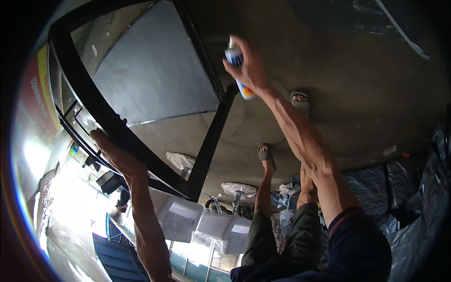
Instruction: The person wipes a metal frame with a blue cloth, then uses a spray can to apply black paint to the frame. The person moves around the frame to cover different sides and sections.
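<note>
My right hand (252, 70) is wrapped round a spray can (233, 57) with a white and blue body and a multicoloured lower part. The can is tilted, its top pointing away from me, with a finger at the nozzle end. To its left is a large black frame (89, 94) with a grey flat panel (150, 66) at its far part. My left hand (110, 148) grips the frame's left side, its fingers partly hidden by the bar. The can is apart from the frame, beside its right edge.
Dark plastic sheeting (376, 188) covers things on the right. Plastic-wrapped white seats (178, 216) stand below the frame. My sandalled feet (265, 152) are on the brown floor (347, 108). A pale strip (401, 30) lies at the far right. A red and yellow banner (40, 89) hangs left.
</note>
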Available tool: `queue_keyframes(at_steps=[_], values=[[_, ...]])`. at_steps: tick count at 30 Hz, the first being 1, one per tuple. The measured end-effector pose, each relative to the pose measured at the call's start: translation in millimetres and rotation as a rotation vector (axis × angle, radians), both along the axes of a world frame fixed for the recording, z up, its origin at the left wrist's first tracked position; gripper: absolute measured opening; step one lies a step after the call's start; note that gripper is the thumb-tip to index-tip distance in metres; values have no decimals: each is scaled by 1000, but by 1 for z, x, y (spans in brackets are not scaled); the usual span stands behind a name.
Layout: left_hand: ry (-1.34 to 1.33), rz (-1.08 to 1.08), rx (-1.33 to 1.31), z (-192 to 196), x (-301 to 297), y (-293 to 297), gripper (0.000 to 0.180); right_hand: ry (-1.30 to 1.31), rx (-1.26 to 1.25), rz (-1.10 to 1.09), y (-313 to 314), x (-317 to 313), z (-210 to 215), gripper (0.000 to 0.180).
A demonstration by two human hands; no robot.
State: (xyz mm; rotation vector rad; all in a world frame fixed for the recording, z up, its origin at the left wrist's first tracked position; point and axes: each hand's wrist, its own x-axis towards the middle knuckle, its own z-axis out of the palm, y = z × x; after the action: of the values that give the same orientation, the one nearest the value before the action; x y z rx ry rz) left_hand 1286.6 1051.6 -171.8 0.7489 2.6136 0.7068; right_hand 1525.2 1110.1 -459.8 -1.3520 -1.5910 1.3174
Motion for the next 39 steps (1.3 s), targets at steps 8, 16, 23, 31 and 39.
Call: queue_keyframes(at_steps=[8,16,23,31,39], values=[[-53,57,14,2,2,2,88,-2,211,-107,50,0,2,74],[-43,42,28,-3,-7,-2,91,-124,-271,196,-167,84,20,75],[9,3,-40,-2,-4,-2,92,-79,-180,110,-139,63,16,73],[21,-12,-53,-8,-29,-19,84,38,-8,-101,-66,52,19,73],[105,72,28,-4,2,-1,72,-103,-254,51,-117,123,95,80]])
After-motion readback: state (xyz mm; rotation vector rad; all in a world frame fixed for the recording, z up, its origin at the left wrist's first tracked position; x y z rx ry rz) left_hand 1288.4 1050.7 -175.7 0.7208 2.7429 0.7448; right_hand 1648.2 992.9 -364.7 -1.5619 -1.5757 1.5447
